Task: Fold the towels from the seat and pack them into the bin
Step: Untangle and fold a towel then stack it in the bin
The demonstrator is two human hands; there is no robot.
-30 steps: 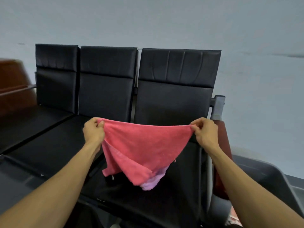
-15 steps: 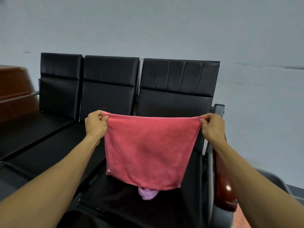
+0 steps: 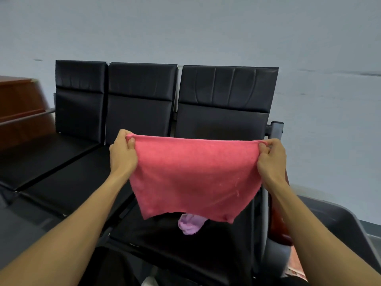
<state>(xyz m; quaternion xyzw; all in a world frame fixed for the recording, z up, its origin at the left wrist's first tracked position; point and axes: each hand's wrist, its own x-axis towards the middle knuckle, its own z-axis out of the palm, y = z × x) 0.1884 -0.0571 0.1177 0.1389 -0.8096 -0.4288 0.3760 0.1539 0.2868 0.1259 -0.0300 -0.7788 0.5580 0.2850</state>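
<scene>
A pink towel hangs spread out in the air above the right-hand black seat. My left hand pinches its top left corner and my right hand pinches its top right corner, so the top edge is stretched nearly straight. The lower edge swings toward me. Under it a crumpled lilac towel lies on the seat, partly hidden by the pink one. A grey bin stands at the lower right, beyond my right arm.
The bench is a row of three black padded seats against a pale wall. A grey metal armrest post with a reddish-brown armrest ends the bench on the right. A brown wooden piece of furniture stands at the far left.
The towel went from a bunched, sagging fold to a flat spread sheet. Both hands moved apart and lifted a little. Its lower edge now swings forward, showing more of the lilac towel.
</scene>
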